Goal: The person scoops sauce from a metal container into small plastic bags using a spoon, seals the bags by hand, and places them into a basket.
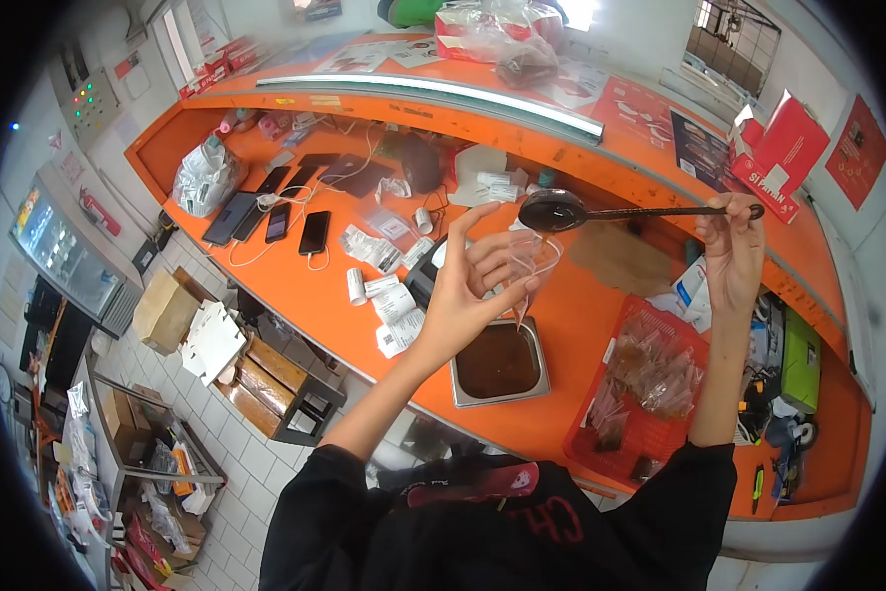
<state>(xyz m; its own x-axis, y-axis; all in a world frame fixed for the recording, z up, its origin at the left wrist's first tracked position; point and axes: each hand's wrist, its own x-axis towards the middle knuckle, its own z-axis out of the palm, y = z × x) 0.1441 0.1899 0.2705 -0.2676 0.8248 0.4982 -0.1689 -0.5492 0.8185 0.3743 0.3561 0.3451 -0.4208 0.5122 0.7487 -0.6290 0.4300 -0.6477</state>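
My right hand (731,251) grips the end of a long black ladle (650,212). Its bowl holds something dark and sits level above a small clear plastic bag (537,258). The bag is held by my left hand (473,281), fingers curled around it and its mouth spread; its lower tip looks brownish. Below the bag, a steel pan (456,379) of brown sauce (499,360) stands on the orange counter (581,325). To the right is a red plastic basket (578,448) with several small clear bags (660,369), some with brown contents.
Paper receipt rolls (396,305) and a dark device lie left of the pan. Several phones (314,232) with white cables are farther left. An orange shelf (413,94) runs above the counter, with a red box (778,153) at right.
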